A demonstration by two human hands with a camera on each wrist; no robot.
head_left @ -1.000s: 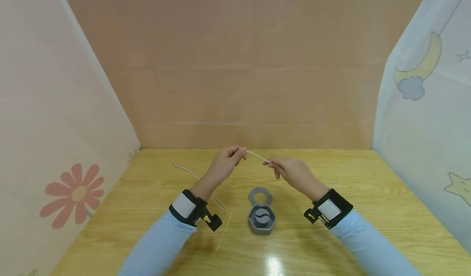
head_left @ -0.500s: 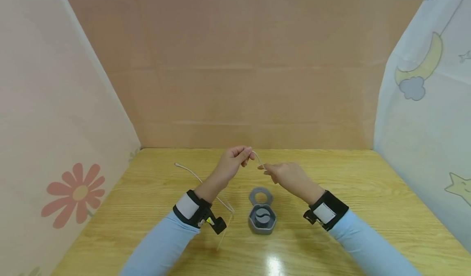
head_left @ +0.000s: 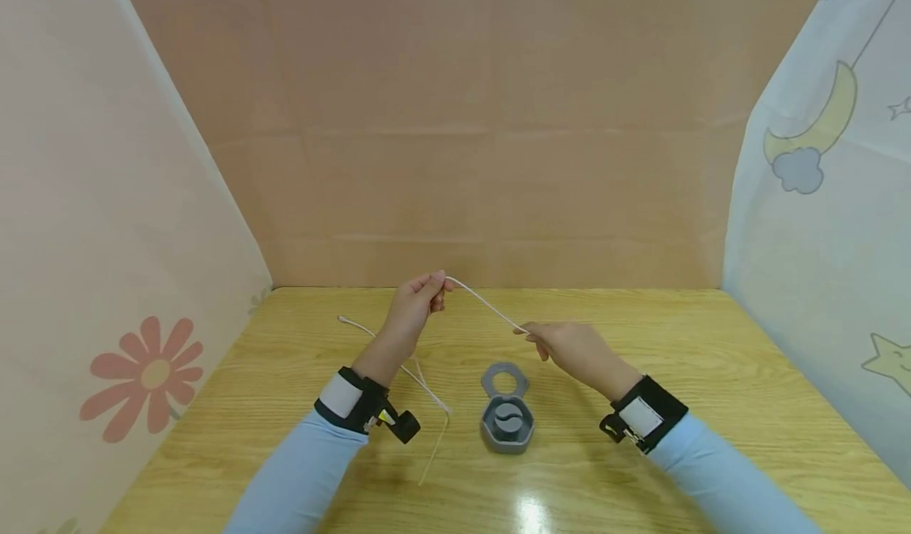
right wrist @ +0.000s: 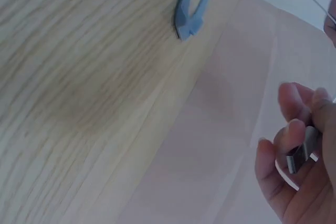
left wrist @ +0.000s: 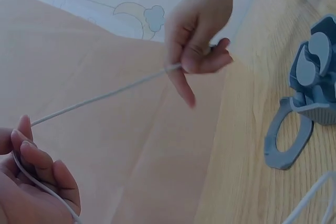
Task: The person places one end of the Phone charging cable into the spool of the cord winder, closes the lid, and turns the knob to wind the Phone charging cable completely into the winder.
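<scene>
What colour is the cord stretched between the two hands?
White cord; clearest in the head view.

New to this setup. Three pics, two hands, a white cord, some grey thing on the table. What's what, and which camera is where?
No robot here: a person in light blue sleeves works with bare hands, with a small camera strapped on each wrist and one on the head.

The wide picture comes from the head camera, looking down at a wooden table walled by printed cloth. The other two come from the wrists, close up and tilted.

The left hand and the right hand each pinch a thin white cable, so a short length runs straight between them above the table. The rest of the cable trails from the left hand down onto the wood. The right wrist view shows a small metal plug at the cable's end in the right hand's fingers.

On the table near the hands sits a grey hexagonal holder with a ring-shaped flap lying open behind it.
</scene>
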